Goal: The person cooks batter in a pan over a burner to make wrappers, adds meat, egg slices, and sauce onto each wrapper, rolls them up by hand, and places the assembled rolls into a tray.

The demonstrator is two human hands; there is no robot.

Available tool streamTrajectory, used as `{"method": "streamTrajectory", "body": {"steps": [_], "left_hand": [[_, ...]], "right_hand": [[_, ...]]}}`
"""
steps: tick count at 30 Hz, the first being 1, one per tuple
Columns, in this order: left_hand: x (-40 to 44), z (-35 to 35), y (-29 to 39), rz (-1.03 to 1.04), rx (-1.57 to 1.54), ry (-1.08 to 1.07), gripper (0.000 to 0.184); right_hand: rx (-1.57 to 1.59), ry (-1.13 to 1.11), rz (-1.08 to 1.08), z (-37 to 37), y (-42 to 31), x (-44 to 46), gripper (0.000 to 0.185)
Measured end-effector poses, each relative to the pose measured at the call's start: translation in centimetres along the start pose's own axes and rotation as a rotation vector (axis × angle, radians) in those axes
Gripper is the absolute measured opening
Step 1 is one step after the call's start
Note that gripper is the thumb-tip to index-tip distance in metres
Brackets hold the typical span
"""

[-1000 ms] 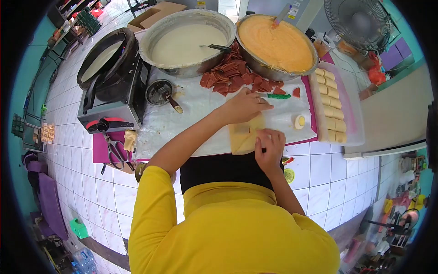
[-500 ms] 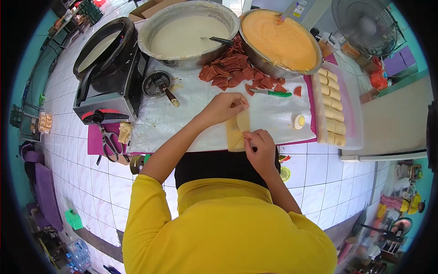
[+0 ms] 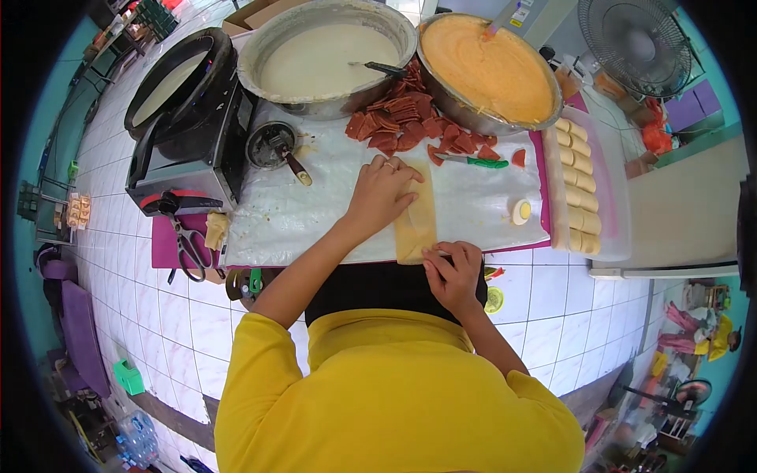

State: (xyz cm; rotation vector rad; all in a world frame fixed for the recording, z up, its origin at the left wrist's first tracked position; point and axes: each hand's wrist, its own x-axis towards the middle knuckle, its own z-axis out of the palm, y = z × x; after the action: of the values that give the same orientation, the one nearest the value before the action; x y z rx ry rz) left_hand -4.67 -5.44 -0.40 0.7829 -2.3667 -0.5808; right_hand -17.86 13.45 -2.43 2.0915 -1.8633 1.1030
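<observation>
Head cam: folded sheet (image 3: pixel 418 225), lengthwise fwd-back

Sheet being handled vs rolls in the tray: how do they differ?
The sheet lies flat as a long strip; the rolls are short and plump. Left hand and right hand touch the sheet; neither touches the rolls, which sit in the tray. Both look pale yellow.

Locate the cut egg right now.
In the head view, the cut egg lies toward the right end of the white sheet, between the yellow wrapper and the plastic container.
</observation>
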Motion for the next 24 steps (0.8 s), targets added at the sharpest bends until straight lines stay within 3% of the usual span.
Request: {"method": "streamTrajectory", "body": {"steps": [3,10,13,15,21,24], "left_hand": [[-1.5,-0.6,0.4,0.046,0.041,0.03,0.021],[-4.6,-1.4,1.5,0.117,0.218,-0.073,0.03],[-4.8,-1.1,1.5,0.078,0.222,-0.043,0.031],[-4.7,-1.2,1.9,0.059,0.217,0.045,0.03],[-6.5,-2.7,1.5,0.313,0.056,-0.02,0.025],[-7.4,-2.5,1.9,0.379,0.137,-0.047,0.022]], "right_hand": [[0.079,0.029,-0.042,-0.7,1.4,1.4,0.023],[-0.071,-0.257,-0.112,0.9,4.8,8.3,0.046],[-0.129,-0.329,-0.028,1.5,5.3,8.7,0.046],[-0.083,-0.261,-0.043,0.9,4.6,8.7,0.044],[0.129,-0.243,-0.106,-1.6,4.0,4.1,0.037],[0.173,-0.279,-0.16,-1.7,4.0,2.3,0.037]]}}
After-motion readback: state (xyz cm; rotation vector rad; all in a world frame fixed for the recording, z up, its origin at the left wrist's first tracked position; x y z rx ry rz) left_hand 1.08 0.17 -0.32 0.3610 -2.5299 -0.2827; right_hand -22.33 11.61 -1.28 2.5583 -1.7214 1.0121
